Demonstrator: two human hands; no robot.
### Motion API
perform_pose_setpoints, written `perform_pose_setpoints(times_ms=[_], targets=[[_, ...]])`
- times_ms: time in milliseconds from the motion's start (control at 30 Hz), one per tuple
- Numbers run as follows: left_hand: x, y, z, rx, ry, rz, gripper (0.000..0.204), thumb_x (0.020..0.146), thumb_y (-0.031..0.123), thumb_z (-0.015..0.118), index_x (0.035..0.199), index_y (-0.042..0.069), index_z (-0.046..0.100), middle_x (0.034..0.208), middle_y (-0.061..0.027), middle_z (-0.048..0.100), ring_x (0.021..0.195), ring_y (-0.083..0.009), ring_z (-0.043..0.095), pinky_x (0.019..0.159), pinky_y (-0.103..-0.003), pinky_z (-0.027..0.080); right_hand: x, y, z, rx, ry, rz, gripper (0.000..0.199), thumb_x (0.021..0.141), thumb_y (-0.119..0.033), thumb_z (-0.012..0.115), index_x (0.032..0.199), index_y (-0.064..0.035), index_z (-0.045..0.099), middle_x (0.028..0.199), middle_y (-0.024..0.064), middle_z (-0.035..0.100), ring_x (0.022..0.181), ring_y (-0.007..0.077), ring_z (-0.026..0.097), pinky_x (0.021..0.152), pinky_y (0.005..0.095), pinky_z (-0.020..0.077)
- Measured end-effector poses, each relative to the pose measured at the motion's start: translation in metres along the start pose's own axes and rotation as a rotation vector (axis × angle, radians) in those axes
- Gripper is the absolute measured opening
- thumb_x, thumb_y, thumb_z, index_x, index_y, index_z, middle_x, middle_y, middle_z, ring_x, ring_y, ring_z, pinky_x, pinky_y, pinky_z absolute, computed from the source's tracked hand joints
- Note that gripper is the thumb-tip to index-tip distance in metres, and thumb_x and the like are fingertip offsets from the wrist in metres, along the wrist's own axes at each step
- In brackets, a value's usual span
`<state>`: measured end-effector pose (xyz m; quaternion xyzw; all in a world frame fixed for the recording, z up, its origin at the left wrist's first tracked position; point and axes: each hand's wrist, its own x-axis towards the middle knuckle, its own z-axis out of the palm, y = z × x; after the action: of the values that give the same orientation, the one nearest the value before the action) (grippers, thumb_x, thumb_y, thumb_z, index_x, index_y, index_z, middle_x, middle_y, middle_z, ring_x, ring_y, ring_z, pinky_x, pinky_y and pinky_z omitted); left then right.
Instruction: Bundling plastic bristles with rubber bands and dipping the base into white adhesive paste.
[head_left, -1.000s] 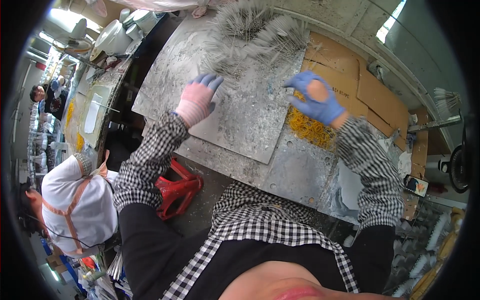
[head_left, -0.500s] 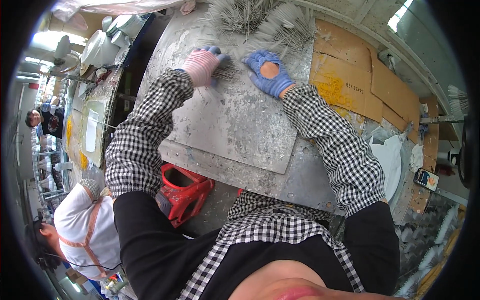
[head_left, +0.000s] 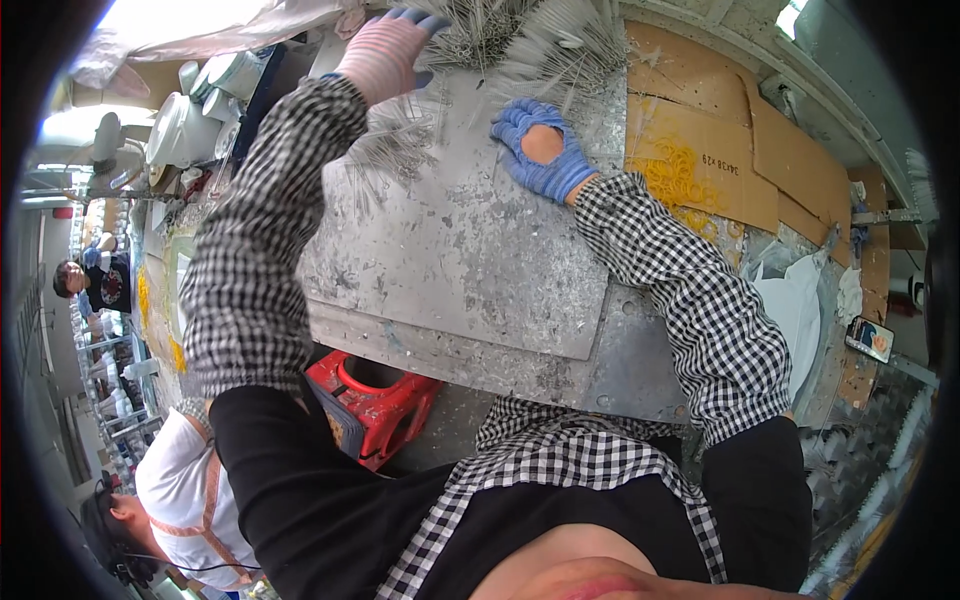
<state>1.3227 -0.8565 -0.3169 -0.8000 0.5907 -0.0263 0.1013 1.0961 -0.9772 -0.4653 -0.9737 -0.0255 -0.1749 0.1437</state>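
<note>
My left hand [head_left: 390, 58], in a pink-striped glove with blue-grey fingertips, reaches to the table's far left. Its fingers are spread and nothing shows in them. Just below it, a loose bunch of thin wire-stemmed pieces [head_left: 388, 155] is fanned out on the grey, paint-worn tabletop [head_left: 480, 270]. My right hand [head_left: 543, 152] wears a blue glove with a round hole over the back. It rests palm down right of the middle, fingers loosely bent and apart; its palm is hidden. Beyond it stand dense piles of pale, wire-stemmed pieces [head_left: 565, 50].
Flattened cardboard [head_left: 700, 75] with yellow rings [head_left: 668, 172] covers the right side. A phone [head_left: 869, 339] and a white plastic bag [head_left: 790, 305] are farther right. A red stool [head_left: 390, 410] stands below the front edge. Beside my left arm a person in white [head_left: 190, 480] is bent over.
My left hand has moved up and left, off the small bunch. That bunch now lies farther left and more spread out. My right hand has hardly moved.
</note>
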Motion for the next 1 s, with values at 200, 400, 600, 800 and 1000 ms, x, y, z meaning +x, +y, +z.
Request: perform_pose_setpoints(times_ms=[200, 400, 600, 800, 1000], targets=[[0.056, -0.014, 0.017, 0.521, 0.601, 0.383, 0.080, 0.076, 0.033, 0.084, 0.142, 0.007, 0.047, 0.131, -0.0095, 0.060, 0.121, -0.0253, 0.056, 0.110, -0.041, 0.040, 0.000, -0.003, 0.002, 0.035, 0.076, -0.023, 0.036, 0.082, -0.023, 0.065, 0.114, -0.0081, 0.070, 0.126, 0.0103, 0.065, 0.128, 0.0321, 0.052, 0.112, 0.0453, 0.0382], [0.073, -0.018, 0.007, 0.380, 0.200, 0.349, 0.066, 0.070, 0.026, 0.073, 0.132, 0.009, 0.056, 0.139, -0.0117, 0.054, 0.137, -0.0298, 0.044, 0.118, -0.045, 0.032, 0.001, 0.003, 0.002, 0.015, 0.005, 0.004, 0.037, 0.087, -0.028, 0.061, 0.119, -0.0104, 0.070, 0.132, 0.0097, 0.062, 0.130, 0.0309, 0.052, 0.114, 0.0459, 0.0368], [0.084, -0.026, 0.013, 0.390, 0.288, 0.494, 0.061, 0.069, 0.027, 0.074, 0.125, 0.008, 0.057, 0.122, -0.0086, 0.062, 0.128, -0.0292, 0.051, 0.117, -0.043, 0.033, 0.002, 0.003, 0.006, 0.043, -0.008, 0.005, 0.040, 0.089, -0.029, 0.060, 0.123, -0.0100, 0.068, 0.133, 0.0104, 0.061, 0.131, 0.0316, 0.051, 0.115, 0.0463, 0.0364], [0.086, -0.015, 0.028, 0.608, 0.157, 0.315, 0.044, 0.083, 0.027, 0.069, 0.122, 0.008, 0.062, 0.121, -0.0120, 0.062, 0.120, -0.0281, 0.057, 0.112, -0.042, 0.040, 0.001, 0.003, 0.013, 0.026, 0.126, -0.025, 0.036, 0.083, -0.025, 0.065, 0.115, -0.0090, 0.070, 0.127, 0.0097, 0.064, 0.125, 0.0315, 0.054, 0.110, 0.0454, 0.0403], [0.072, -0.013, 0.055, 0.603, 0.084, 0.303, 0.037, 0.096, 0.018, 0.051, 0.132, 0.013, 0.057, 0.118, -0.0072, 0.066, 0.124, -0.0264, 0.056, 0.113, -0.040, 0.038, 0.001, 0.002, 0.008, 0.031, 0.125, -0.004, 0.036, 0.085, -0.026, 0.064, 0.116, -0.0091, 0.070, 0.128, 0.0091, 0.064, 0.126, 0.0311, 0.054, 0.111, 0.0447, 0.0397]])
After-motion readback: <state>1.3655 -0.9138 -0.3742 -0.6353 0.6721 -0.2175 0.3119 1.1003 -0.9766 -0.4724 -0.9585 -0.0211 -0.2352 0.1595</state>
